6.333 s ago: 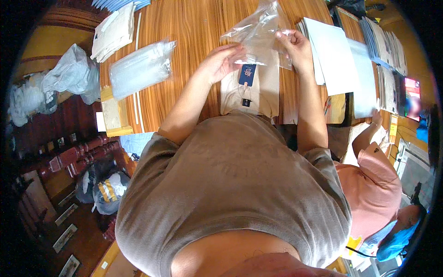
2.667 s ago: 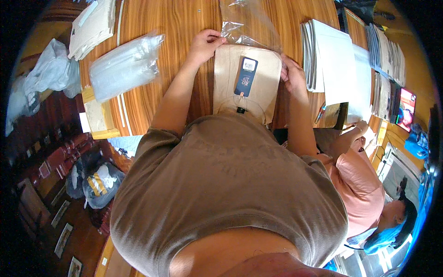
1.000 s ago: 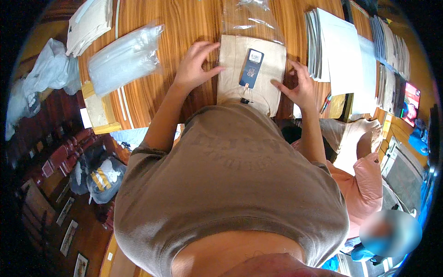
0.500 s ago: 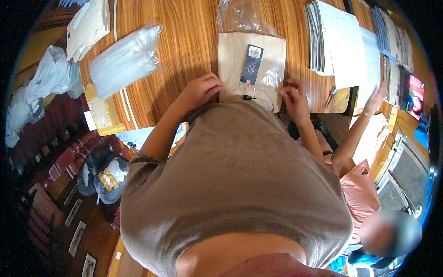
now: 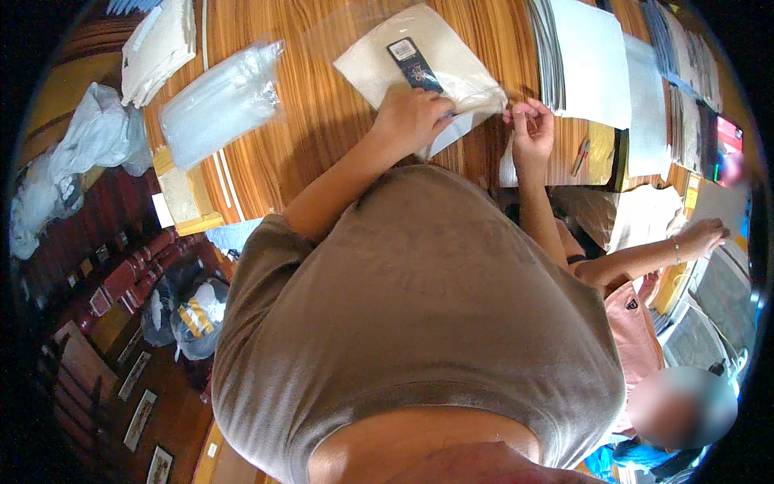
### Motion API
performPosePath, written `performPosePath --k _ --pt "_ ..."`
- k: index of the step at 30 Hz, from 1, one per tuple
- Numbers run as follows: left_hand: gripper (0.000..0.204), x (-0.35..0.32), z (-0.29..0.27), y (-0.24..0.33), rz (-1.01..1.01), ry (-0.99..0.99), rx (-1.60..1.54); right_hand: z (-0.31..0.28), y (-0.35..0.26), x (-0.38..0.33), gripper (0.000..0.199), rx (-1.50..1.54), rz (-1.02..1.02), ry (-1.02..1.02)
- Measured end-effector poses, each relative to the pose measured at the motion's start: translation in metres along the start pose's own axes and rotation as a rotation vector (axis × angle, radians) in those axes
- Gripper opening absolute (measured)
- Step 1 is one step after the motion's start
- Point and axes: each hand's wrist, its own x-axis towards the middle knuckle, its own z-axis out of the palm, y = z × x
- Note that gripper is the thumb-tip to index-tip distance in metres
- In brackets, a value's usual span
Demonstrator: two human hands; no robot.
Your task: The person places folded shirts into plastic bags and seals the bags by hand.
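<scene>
- I'm looking down on a striped wooden bench [image 5: 322, 121]. A stack of clear plastic bags [image 5: 218, 101] lies at the far left, and piles of white sheets [image 5: 592, 60] at the far right.
- The folded beige garment [image 5: 403, 60] with a dark hang tag [image 5: 413, 64] lies in the far middle of the bench, inside a clear bag [image 5: 339, 32] whose open end faces me.
- My left hand [image 5: 411, 121] lies flat, fingers spread, pressing the garment's near edge. It is not closed around anything.
- My right hand [image 5: 530, 129] has its grip pinched together, thumb against fingers, on a thin white strip [image 5: 508, 165] hanging at the bag's near right corner. I judge it to be the bag's adhesive liner, but it is too small to be sure.
- Risk 1: if the left hand eases off, the pull on the strip could drag the slippery bag toward me and crease the garment.
- Risk 2: an exposed sticky flap could catch on the fabric or fold onto itself and seal crooked.
- Risk 3: another person's hand [image 5: 701, 235] works at the near right, so a wide swing of my right arm could bump it.
</scene>
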Motion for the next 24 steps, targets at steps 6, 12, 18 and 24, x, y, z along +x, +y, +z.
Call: performPosePath --k 6,12,18,24 --pt "0.021 0.011 -0.014 0.0 -0.034 0.297 -0.228 0.054 0.001 -0.003 0.048 -0.299 0.549 -0.487" --pt "0.015 0.004 -0.014 0.043 0.21 0.184 -0.032 0.094 0.068 0.005 0.034 -0.577 -0.105 -0.476" --pt "0.056 -0.039 -0.036 0.03 0.267 0.347 -0.174 0.101 0.057 0.012 0.044 -0.289 0.081 -0.588" --pt "0.054 -0.058 -0.014 -0.039 0.166 0.383 0.177 0.088 0.011 0.009 0.044 -0.192 0.562 -0.655"
